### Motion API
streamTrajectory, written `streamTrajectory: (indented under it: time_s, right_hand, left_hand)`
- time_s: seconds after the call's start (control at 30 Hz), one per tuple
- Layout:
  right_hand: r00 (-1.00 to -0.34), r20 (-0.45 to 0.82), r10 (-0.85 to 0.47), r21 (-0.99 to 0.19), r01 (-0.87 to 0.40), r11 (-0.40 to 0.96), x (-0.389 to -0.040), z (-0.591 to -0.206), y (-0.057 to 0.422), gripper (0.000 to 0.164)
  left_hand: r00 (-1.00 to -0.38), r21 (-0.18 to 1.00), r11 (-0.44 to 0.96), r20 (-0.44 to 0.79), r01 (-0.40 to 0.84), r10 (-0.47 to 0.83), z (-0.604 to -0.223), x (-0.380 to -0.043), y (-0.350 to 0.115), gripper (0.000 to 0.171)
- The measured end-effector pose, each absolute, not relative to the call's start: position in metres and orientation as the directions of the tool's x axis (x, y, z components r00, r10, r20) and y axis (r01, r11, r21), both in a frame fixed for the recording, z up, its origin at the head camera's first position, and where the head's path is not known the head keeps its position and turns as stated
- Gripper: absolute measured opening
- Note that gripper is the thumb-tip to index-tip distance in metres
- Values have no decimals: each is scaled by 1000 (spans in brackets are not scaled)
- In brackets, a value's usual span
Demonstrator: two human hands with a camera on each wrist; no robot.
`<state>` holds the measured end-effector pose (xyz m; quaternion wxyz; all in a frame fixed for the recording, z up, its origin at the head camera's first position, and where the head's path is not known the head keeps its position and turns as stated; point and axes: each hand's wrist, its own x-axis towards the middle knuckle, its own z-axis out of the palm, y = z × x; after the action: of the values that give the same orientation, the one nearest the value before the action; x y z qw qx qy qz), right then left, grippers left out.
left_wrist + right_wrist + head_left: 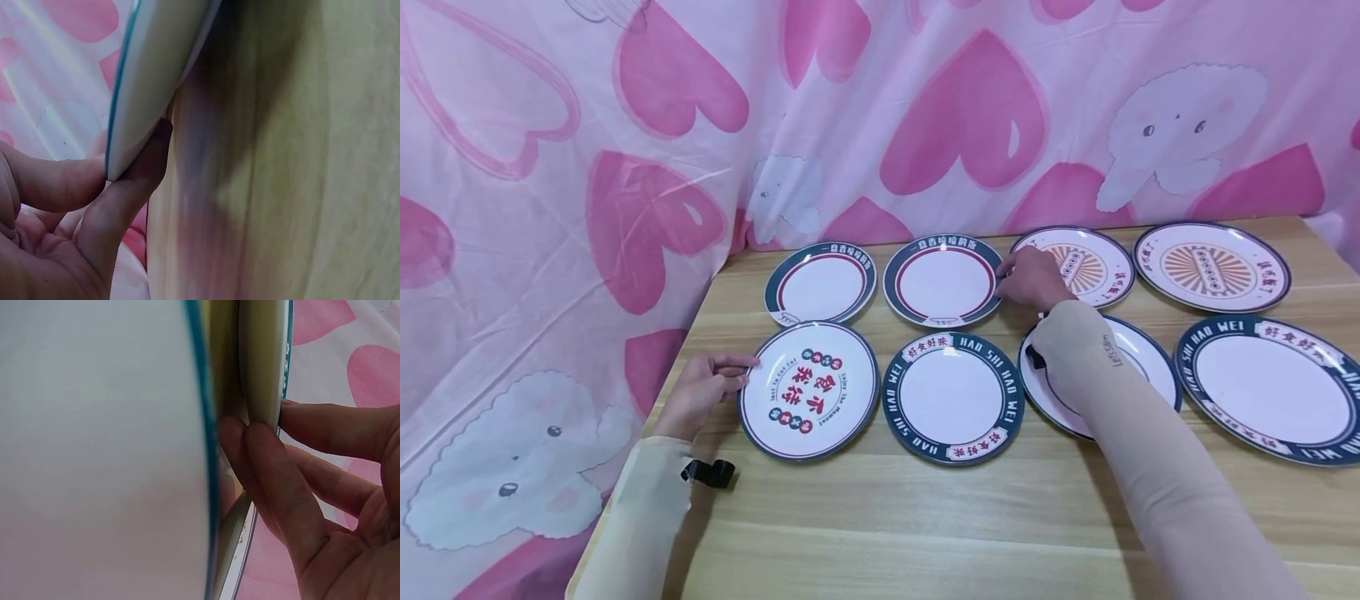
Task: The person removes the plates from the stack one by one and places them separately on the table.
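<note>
My left hand pinches the left rim of a white plate with red characters, front left. In the left wrist view the thumb lies on one face of that plate, with fingertips under the other. At the back, my right hand pinches the right edge of a dark-green-rimmed plate with a red ring. The right wrist view shows the thumb and fingers on either side of that plate's edge. My right forearm partly hides a white plate in front.
A matching green-rimmed plate sits back left. Two orange sunburst plates stand back right. In front are a round lettered plate and an oval lettered plate. A pink heart curtain hangs behind the wooden table.
</note>
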<state>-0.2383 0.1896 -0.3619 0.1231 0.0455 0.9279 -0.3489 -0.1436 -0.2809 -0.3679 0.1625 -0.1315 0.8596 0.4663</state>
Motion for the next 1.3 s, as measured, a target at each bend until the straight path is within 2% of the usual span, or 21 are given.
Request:
streamTrajectory:
  time_s: [0.87,1.3]
  right_hand:
    - [-966,-260,-5,-628,165,760,-240,-361,192,38]
    - [-959,-284,-8,-629,180,757,-237,-357,193,42]
  left_hand:
    - [-889,721,572,-458,-392,-32,-372,-152,-281,36]
    - [-888,670,649,-459,-360,-18,-370,-153,-279,33]
